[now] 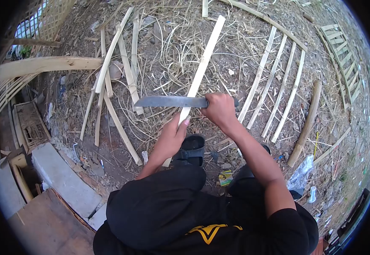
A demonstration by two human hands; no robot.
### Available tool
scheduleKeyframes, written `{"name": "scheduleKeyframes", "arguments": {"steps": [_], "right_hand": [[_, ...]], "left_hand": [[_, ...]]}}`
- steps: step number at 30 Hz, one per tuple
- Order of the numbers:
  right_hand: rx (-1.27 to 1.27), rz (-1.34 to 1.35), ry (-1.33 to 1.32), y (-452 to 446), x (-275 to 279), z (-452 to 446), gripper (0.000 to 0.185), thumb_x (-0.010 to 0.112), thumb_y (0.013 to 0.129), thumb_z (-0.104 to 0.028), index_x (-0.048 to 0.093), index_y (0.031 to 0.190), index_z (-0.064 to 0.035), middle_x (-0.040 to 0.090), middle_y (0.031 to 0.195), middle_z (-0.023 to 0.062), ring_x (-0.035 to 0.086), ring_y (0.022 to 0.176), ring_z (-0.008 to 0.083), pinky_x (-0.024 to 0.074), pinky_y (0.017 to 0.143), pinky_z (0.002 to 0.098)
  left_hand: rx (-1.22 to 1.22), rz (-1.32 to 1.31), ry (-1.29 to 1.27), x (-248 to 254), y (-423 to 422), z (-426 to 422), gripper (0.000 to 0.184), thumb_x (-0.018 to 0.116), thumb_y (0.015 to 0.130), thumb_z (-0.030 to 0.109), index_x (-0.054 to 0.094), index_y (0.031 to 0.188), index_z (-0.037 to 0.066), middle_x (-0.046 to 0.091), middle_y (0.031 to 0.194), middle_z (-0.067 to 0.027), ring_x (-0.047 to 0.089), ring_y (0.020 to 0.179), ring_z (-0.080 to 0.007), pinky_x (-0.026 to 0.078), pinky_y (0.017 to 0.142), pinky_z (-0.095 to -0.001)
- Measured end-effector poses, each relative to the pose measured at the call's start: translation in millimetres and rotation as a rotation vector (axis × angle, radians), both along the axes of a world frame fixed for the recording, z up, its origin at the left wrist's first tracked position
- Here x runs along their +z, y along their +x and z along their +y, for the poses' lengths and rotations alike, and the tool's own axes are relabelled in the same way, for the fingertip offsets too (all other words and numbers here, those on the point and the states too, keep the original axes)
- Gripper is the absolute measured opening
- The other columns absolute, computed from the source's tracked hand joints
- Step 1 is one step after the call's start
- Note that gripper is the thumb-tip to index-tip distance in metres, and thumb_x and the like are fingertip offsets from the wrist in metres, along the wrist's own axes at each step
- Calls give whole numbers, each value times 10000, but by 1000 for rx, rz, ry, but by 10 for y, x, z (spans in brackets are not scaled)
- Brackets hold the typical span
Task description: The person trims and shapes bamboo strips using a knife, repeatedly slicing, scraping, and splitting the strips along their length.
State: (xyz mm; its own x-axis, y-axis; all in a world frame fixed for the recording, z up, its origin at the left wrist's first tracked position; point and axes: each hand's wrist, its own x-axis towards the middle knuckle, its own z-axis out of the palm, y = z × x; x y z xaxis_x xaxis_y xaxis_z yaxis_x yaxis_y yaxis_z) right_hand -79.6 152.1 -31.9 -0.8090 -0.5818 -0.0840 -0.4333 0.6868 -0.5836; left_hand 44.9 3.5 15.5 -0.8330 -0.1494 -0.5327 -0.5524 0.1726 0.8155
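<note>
My left hand (166, 139) is closed around the lower part of a long pale bamboo strip (205, 63), which slants away up and to the right. In my right hand (219, 109) is the handle of a machete (168, 101), its broad grey blade pointing left. The blade lies across the strip just above my left fingers. Part of the dark handle end shows beyond my right fist. Below my hands, a dark sandal (190, 149) is on my foot.
Several bamboo strips (123, 129) lie or lean at the left, by a thick wooden pole (45, 66). More slats (259, 76) lie at the right, near a bamboo pole (307, 123) and a clear plastic bag (301, 173). Concrete slabs (66, 178) stand lower left. Shavings litter the ground.
</note>
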Motion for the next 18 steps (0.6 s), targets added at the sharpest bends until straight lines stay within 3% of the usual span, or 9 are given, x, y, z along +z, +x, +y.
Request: {"name": "scheduleKeyframes", "arguments": {"steps": [4,5,7,8,10,12,14,16,18], "right_hand": [[-100,30,59,-105,-79,-26,142,664,713,-194,675,710,-53,655,676,187,665,652,358,543,665,437],[-198,26,63,-185,-57,-2,152,658,735,-201,685,717,-52,658,683,189,666,652,356,543,660,434],[-749,15,138,-734,-23,408,232,608,809,-224,715,805,-19,645,619,164,664,588,291,536,613,401],[-919,13,26,-973,25,758,268,585,830,-242,695,753,-10,612,563,148,629,535,267,501,576,410],[-830,414,66,-1136,300,1140,342,559,847,-268,626,648,3,543,508,146,559,471,267,411,514,434],[-768,484,7,-1108,472,1034,297,585,827,-244,662,695,10,526,496,153,558,467,263,411,516,417],[-607,187,-114,-879,519,786,222,604,800,-189,698,754,7,523,485,158,556,445,262,417,496,396],[-387,91,-175,-530,341,515,150,638,753,-144,726,791,-28,576,503,144,589,438,267,489,490,358],[-144,30,-104,-185,193,227,127,658,691,-155,703,727,-42,625,575,161,640,525,323,541,575,420]], "left_hand": [[-8,-31,-63,-31,96,-9,225,479,993,194,533,1097,3,523,648,-52,507,576,-140,404,556,-325],[-7,-33,-72,-12,191,4,196,482,999,184,533,1078,12,472,637,-7,449,553,-93,363,520,-281],[-5,-37,-95,50,388,-20,169,485,1004,174,533,1059,22,421,625,37,392,530,-46,321,485,-238],[49,-108,-15,79,455,-73,177,480,1006,189,530,1079,35,429,622,30,398,513,-56,325,463,-244],[172,-290,165,162,656,-100,198,468,1010,218,523,1118,62,444,616,14,412,478,-76,331,421,-258],[294,-306,338,190,477,-138,174,437,1027,231,491,1062,70,372,621,53,315,450,-30,260,374,-211],[231,-239,406,198,346,-101,185,415,1038,241,451,1008,62,337,619,53,276,434,-23,217,356,-199],[231,-215,412,192,195,-71,202,404,1042,254,451,981,68,331,614,53,274,432,-22,215,352,-202],[207,-145,348,171,116,-72,206,402,1043,254,452,965,70,323,609,54,268,429,-22,215,349,-204]]}}
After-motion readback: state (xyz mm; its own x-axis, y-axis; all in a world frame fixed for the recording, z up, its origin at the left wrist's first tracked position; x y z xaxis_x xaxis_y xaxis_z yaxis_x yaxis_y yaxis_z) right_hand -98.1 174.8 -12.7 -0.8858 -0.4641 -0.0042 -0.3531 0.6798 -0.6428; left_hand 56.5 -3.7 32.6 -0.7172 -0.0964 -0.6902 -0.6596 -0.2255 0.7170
